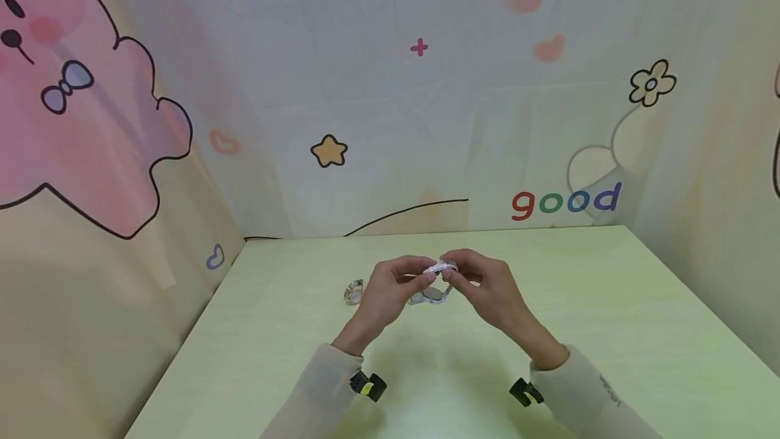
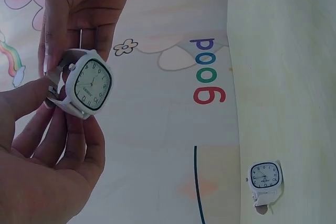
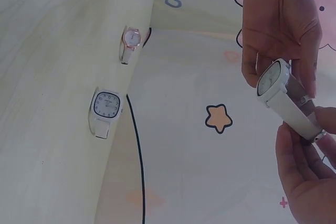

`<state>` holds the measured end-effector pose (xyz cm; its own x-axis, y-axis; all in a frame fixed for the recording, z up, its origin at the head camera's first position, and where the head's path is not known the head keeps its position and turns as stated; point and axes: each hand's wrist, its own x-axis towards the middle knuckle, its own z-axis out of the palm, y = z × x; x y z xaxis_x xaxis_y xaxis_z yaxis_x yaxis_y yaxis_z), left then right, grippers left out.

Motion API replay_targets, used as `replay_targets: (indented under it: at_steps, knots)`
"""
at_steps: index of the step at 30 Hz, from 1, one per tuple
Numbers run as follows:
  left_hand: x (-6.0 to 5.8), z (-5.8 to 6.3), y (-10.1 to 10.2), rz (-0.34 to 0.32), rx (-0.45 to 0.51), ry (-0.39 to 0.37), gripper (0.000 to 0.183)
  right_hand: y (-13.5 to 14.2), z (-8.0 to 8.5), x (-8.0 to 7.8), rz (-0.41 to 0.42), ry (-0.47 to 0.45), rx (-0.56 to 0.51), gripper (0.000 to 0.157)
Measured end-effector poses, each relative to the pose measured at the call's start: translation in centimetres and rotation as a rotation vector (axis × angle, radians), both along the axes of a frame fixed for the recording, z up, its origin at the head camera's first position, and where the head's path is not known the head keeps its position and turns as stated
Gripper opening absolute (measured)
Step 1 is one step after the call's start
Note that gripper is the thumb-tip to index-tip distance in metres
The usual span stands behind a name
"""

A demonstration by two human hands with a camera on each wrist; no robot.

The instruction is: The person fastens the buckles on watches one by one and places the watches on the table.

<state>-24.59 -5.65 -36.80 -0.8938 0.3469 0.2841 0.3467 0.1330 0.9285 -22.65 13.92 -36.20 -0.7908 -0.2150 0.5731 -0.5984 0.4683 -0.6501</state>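
Note:
Above the table, both hands hold a white wristwatch (image 2: pixel 93 85) with a rounded-square dial. Its strap bends back behind the case, and a metal buckle part shows near the left thumb. My left hand (image 1: pixel 388 288) pinches the watch between thumb and fingers from the left. From the right, my right hand (image 1: pixel 490 288) grips its strap with thumb and fingertips. Below the hands, a second white square watch (image 3: pixel 107 106) lies on the table. Further left is a smaller round watch (image 3: pixel 132 38) with a rose-gold rim and pale strap. Fingers partly hide the held strap.
The pale green table (image 1: pixel 274 358) ends at the back against a printed cloth (image 1: pixel 378 87), which also hangs at both sides. Dark camera mounts (image 1: pixel 368 385) sit at the wrists over light sleeves (image 1: pixel 317 395).

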Motion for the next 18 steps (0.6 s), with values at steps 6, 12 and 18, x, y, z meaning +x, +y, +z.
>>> replay_targets:
  at_steps: [6,12,18]
  knots:
    - [0.02,0.08,-0.04,0.068,0.038,0.035,0.025,0.07,-0.09,0.02,-0.015,-0.045,-0.013,0.039]
    - [-0.02,0.01,-0.07,0.037,0.083,0.017,0.028,0.04,-0.13,-0.02,-0.014,-0.050,-0.027,0.036]
    - [0.77,0.83,-0.05,-0.008,0.044,0.040,0.030,0.05,-0.05,-0.02,0.014,-0.045,-0.053,0.033]
